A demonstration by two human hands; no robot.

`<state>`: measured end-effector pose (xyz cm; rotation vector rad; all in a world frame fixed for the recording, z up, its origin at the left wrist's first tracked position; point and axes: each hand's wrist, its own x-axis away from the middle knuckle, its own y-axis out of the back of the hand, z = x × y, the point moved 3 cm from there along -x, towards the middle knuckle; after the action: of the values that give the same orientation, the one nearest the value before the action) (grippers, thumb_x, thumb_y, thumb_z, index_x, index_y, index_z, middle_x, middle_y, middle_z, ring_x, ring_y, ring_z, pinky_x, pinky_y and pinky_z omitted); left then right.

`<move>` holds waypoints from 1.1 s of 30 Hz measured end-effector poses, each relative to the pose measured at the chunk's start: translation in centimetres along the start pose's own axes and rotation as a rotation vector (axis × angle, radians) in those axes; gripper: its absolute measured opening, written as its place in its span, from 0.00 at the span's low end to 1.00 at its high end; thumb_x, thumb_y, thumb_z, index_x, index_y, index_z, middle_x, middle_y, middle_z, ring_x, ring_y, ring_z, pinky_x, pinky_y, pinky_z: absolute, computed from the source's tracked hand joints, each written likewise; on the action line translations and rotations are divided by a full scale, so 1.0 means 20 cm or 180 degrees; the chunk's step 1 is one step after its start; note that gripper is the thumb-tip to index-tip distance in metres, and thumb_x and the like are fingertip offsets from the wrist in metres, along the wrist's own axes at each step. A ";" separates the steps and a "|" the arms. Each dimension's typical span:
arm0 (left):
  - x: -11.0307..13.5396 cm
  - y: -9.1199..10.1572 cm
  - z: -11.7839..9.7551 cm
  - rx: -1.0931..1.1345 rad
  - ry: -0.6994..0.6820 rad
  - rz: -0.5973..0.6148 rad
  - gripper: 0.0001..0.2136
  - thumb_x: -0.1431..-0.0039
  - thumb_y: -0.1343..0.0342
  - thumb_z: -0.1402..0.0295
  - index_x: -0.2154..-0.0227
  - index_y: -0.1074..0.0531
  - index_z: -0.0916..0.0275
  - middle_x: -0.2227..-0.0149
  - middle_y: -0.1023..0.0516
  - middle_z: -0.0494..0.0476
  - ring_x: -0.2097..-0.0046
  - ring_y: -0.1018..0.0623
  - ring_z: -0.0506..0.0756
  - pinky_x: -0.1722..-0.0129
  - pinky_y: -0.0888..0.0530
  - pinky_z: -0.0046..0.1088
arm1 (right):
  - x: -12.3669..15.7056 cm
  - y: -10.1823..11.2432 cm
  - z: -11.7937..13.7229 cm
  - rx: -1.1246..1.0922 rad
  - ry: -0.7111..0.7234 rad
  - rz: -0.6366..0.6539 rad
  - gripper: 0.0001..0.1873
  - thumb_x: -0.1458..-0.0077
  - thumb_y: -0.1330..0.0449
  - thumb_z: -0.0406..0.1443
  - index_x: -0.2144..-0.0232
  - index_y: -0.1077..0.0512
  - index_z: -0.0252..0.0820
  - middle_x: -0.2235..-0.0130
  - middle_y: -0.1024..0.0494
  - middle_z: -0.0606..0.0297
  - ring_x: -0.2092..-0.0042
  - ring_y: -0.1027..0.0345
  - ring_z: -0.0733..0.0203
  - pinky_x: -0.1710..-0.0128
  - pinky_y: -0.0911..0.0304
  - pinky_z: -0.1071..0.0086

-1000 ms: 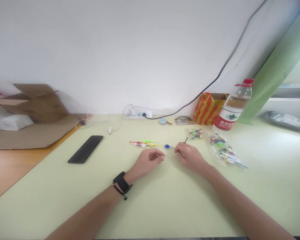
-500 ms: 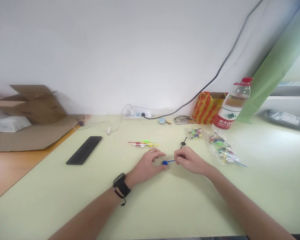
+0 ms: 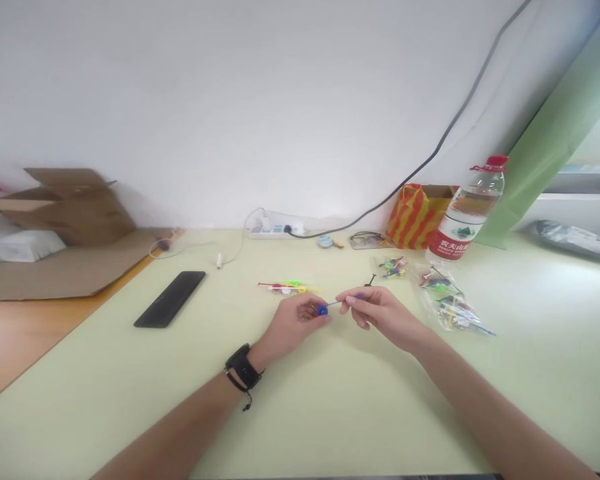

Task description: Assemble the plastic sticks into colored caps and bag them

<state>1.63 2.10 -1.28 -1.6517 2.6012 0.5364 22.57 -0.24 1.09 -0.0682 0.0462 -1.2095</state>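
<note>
You are pinching the blue pin: left hand on its head, right hand on its thin shaft. It is seeming light and bendable.

Blue pin — tiny, blurred, shape unclear

Our left forearm and right forearm extend from the near edge and converge toward the centre. Our left hand is curled, with thumb and forefinger pinched together at its right side. Our right hand faces it, thumb and forefinger pinched, the other fingers loosely bent. The two pinches sit just beside each other, not touching.
</note>
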 end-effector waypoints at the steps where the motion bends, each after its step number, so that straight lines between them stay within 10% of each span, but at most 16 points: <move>1: 0.00 0.00 0.00 0.0057 0.0013 -0.0003 0.14 0.45 0.31 0.63 0.59 0.22 0.64 0.61 0.19 0.58 0.62 0.21 0.53 0.59 0.22 0.31 | 0.00 0.00 0.00 -0.0004 0.0015 -0.0031 0.18 0.41 0.34 0.47 0.56 0.19 0.41 0.65 0.23 0.61 0.76 0.44 0.70 0.75 0.47 0.68; 12: 0.01 -0.02 -0.05 0.0221 0.0026 0.0064 0.18 0.46 0.30 0.61 0.55 0.20 0.65 0.56 0.18 0.65 0.58 0.19 0.57 0.53 0.21 0.36 | 0.00 -0.03 0.00 -0.0123 0.0262 -0.0332 0.18 0.38 0.38 0.51 0.60 0.20 0.44 0.54 0.24 0.59 0.50 0.29 0.55 0.47 0.34 0.58; 16: 0.01 -0.02 -0.06 0.0208 0.0062 0.0105 0.19 0.47 0.29 0.61 0.55 0.20 0.65 0.58 0.18 0.64 0.59 0.19 0.57 0.54 0.20 0.36 | 0.01 -0.03 0.00 -0.0550 0.0177 -0.0332 0.19 0.36 0.42 0.53 0.54 0.25 0.49 0.63 0.31 0.67 0.65 0.30 0.63 0.60 0.31 0.62; 19: 0.02 -0.02 -0.05 0.0222 0.0053 0.0102 0.20 0.50 0.28 0.62 0.55 0.20 0.65 0.57 0.19 0.64 0.61 0.19 0.56 0.55 0.20 0.36 | 0.00 -0.02 -0.02 -0.0525 -0.0052 -0.0318 0.18 0.34 0.45 0.53 0.52 0.28 0.51 0.68 0.39 0.72 0.76 0.49 0.70 0.75 0.45 0.70; 33: -0.01 -0.01 0.02 0.0437 0.0110 0.0012 0.20 0.48 0.29 0.63 0.53 0.21 0.64 0.55 0.19 0.63 0.60 0.20 0.54 0.54 0.20 0.35 | 0.01 -0.03 0.01 0.0927 0.0415 -0.0462 0.17 0.35 0.44 0.52 0.56 0.33 0.46 0.72 0.40 0.72 0.70 0.47 0.63 0.71 0.48 0.68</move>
<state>1.77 2.33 -1.75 -1.6284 2.5996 0.3240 22.05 -0.59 1.37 0.2664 -0.0216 -1.3532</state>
